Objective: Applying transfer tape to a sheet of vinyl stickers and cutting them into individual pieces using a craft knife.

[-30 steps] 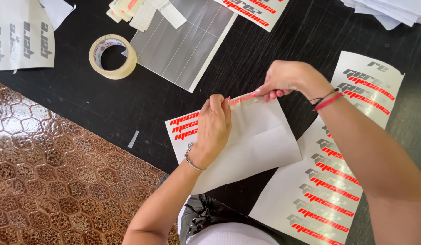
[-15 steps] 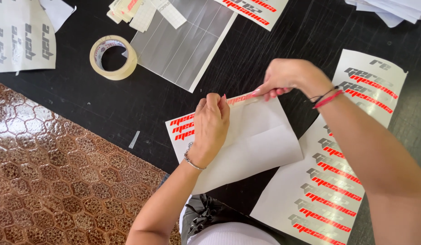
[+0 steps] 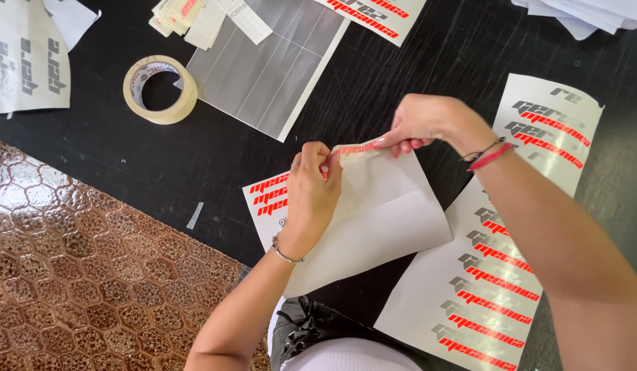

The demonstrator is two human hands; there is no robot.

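A white sticker sheet [image 3: 380, 220] with red lettering lies on the black table [image 3: 126, 158] in front of me. My left hand [image 3: 310, 196] presses down on its upper left part, fingertips at the top edge. My right hand [image 3: 428, 122] pinches a thin clear strip carrying red letters [image 3: 356, 148] at the sheet's top edge, lifted slightly off the paper between both hands. A bracelet sits on each wrist.
A tape roll [image 3: 160, 89] lies at the upper left beside a grey cut vinyl sheet [image 3: 270, 69]. A long sheet of grey and red decals [image 3: 511, 233] lies to the right. More sheets and paper scraps line the far edge. Brown patterned floor [image 3: 71, 275] shows at lower left.
My left hand's fingertips have crept up to the sheet's top edge, closer to my right hand. The strip stays pinched and slightly raised.
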